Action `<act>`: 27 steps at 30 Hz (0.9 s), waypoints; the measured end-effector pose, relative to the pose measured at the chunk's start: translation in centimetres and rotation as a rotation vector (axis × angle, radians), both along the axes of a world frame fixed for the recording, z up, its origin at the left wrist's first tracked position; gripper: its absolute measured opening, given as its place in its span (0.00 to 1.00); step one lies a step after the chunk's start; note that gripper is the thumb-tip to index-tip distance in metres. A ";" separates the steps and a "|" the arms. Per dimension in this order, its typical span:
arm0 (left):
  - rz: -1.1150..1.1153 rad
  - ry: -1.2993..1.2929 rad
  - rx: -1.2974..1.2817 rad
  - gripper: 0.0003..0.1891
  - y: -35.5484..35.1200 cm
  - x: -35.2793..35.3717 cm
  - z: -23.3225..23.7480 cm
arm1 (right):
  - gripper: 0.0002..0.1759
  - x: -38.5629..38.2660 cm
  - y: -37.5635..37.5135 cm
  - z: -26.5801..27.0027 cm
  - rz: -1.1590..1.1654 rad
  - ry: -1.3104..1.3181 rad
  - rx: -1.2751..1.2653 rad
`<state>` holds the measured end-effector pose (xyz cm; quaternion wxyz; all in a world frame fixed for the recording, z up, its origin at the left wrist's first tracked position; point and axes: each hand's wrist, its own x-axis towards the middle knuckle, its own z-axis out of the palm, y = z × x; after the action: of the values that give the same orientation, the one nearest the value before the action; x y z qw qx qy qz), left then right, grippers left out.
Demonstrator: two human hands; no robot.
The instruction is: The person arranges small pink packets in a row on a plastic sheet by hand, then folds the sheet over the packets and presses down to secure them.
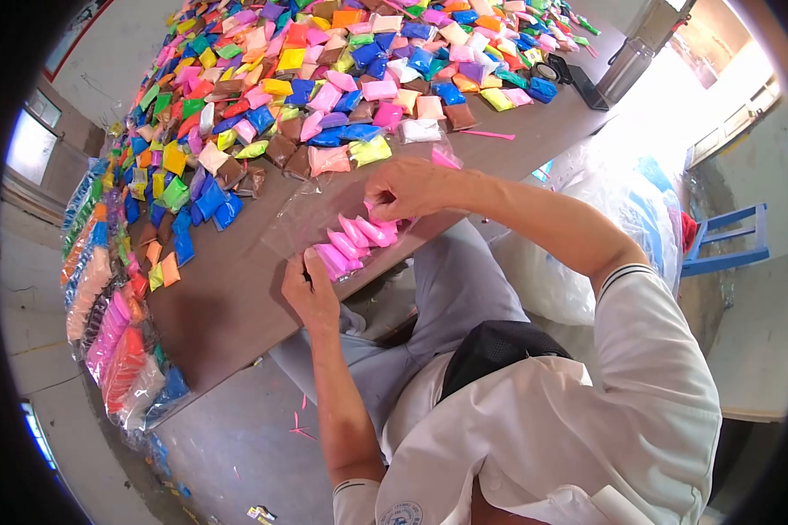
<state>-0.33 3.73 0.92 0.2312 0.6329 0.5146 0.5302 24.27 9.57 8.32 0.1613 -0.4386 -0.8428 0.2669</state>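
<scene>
A row of small bright pink packets lies in a clear plastic bag at the table's near edge. My left hand pinches the near end of the bag, beside the lowest packets. At the far end of the row, my right hand is closed with fingers curled down on the bag and the last packet; its fingertips are partly hidden. Beyond my hands, a large heap of small coloured packets covers much of the brown table.
Long clear bags of sorted packets hang along the left table edge. A metal flask and a black stand are at the back right. A big translucent plastic sack and a blue stool stand to the right.
</scene>
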 end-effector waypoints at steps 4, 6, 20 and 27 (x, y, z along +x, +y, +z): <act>0.001 -0.003 0.002 0.16 0.1 -0.1 -0.3 | 0.14 0.2 0.0 0.6 -0.016 0.054 -0.124; -0.001 -0.010 0.018 0.16 0.3 -0.1 -0.5 | 0.22 0.4 0.0 0.5 0.004 0.112 -0.092; -0.055 0.031 -0.106 0.19 0.8 -1.0 0.7 | 0.47 -1.1 -1.3 2.6 0.304 -0.131 0.129; -0.109 0.057 -0.215 0.19 1.8 -2.0 1.7 | 0.42 -1.7 0.4 2.4 0.318 -0.233 -0.101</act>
<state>-2.35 5.56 2.63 0.3117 0.6464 0.5397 0.4401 22.58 9.97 10.73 -0.0036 -0.3354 -0.9000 0.2785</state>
